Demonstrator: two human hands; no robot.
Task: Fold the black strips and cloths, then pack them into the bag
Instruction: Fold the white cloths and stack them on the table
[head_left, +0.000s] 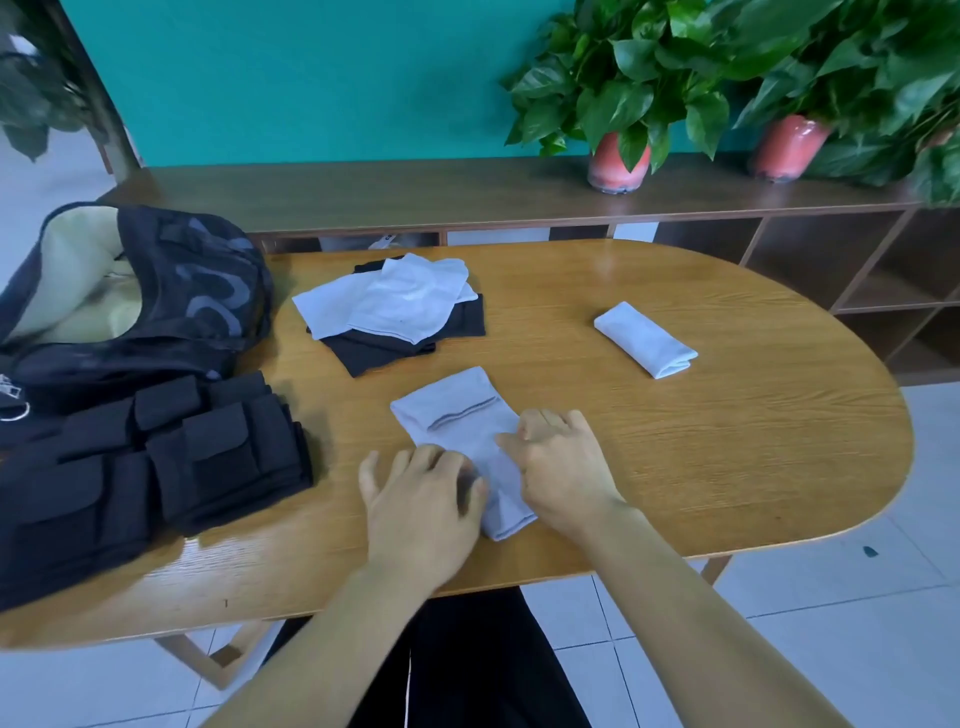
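A pale grey cloth (457, 415) lies flat on the wooden table (727, 441) in front of me. My left hand (421, 504) rests on its near left edge with fingers spread. My right hand (556, 462) pinches the cloth's right edge with curled fingers. A folded white cloth (644, 339) lies to the right. Behind, a pile of white cloths (405, 304) sits on black cloths (374, 353). Folded black strips (156, 457) are stacked at the left beside the open black bag (197, 291).
A low wooden shelf (415, 192) runs behind the table, carrying two potted plants (618, 161) in pink pots. The table's rounded right end borders tiled floor. My dark trousers show under the near edge.
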